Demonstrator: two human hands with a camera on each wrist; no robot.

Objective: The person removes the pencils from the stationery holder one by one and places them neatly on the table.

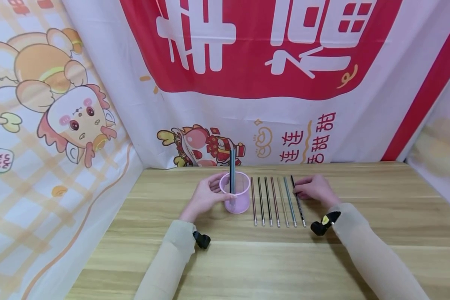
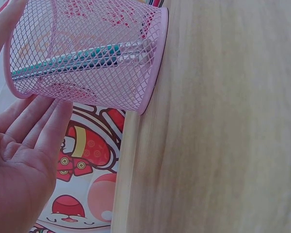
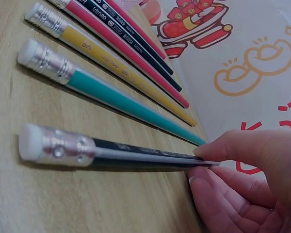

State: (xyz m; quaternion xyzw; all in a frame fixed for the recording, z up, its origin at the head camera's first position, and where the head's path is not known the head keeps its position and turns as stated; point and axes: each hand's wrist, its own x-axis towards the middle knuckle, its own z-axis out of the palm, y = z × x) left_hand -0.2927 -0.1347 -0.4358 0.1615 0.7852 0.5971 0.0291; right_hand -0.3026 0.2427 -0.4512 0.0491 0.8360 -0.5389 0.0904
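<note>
Blk pencil [image 3: 136,155], R grip [image 1: 316,188], pinched

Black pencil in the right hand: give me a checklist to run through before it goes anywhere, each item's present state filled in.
1. Right hand pinches the black pencil: ok, near the end away from the eraser.
2. Pink mesh cup upright: ok, its base is on the table.
3. Left hand at the cup: ok, thumb and fingers are around it; how firmly, cannot tell.
4. Space in the cup: ok, the standing pencils take up only a little of its mouth.
5. Black pencil's eraser clear of the neighbouring teal pencil: ok, a gap shows.
6. Black pencil fully off the table: cannot tell.
</note>
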